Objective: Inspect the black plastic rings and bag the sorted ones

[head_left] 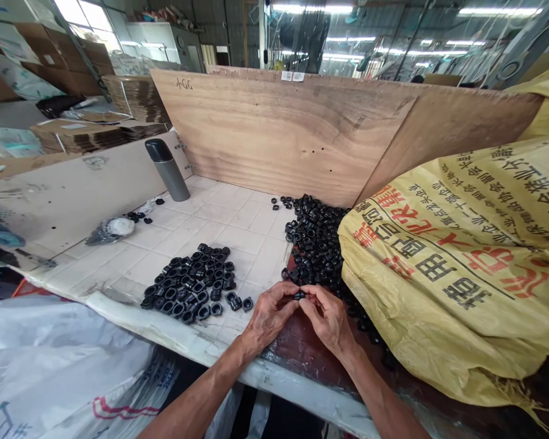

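In the head view, your left hand (271,314) and right hand (327,314) meet near the surface's (238,228) front edge, fingers curled, thumbs and fingertips closed around one small black part (299,295), pinched probably because it is so little. Two groups of black pieces lie apart, perhaps for sorting: a loose cluster (192,283) left of your hands by the front edge, and a deeper heap (315,238) reaching the back edge, against one yellow sack (466,262) on the right. Overlap prevents counting the pieces. One flask (168,174) stands near the back left corner.
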`<state>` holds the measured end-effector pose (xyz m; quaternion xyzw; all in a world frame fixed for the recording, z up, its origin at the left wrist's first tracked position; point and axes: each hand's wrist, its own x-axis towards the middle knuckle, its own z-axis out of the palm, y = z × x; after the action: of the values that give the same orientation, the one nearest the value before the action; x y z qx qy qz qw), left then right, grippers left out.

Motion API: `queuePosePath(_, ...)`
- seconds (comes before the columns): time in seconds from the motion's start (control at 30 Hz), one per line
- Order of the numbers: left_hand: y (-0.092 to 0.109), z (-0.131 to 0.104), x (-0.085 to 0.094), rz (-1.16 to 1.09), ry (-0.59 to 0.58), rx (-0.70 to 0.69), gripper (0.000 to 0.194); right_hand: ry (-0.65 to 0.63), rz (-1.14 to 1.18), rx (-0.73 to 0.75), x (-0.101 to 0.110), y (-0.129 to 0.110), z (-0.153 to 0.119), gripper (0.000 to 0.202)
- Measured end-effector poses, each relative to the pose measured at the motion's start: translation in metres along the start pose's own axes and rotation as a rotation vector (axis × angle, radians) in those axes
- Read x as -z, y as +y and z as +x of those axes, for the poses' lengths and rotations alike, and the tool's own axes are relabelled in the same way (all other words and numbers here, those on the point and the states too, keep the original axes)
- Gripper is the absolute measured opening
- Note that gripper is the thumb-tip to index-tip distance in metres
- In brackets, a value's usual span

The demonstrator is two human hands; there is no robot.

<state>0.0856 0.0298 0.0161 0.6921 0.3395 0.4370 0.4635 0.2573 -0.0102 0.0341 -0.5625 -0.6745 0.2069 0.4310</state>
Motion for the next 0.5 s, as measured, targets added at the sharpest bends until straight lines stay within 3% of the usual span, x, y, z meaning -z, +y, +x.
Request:
queuePosePath(0.1,0.001,0.000,0.001,-0.003,-0.008,-0.005,0.018,-0.052,-0.019,-0.016,-0.001,0.008,-0.001,0.022)
queuePosePath(0.23,0.004,0.000,0.000,-0.047,-0.067,-0.005,0.019,0.007,-0.116,-0.012,-0.006,0.014,-0.002,0.049)
queuePosePath(0.4,0.003,0.000,-0.001,-0.103,0.007,0.070,0.020,0.016,0.020,-0.076,-0.003,0.000,-0.001,0.037)
queuePosePath(0.5,0.004,0.000,0.000,-0.046,0.009,0.064,0.020,-0.022,0.046,-0.138,0.001,-0.006,0.000,0.046)
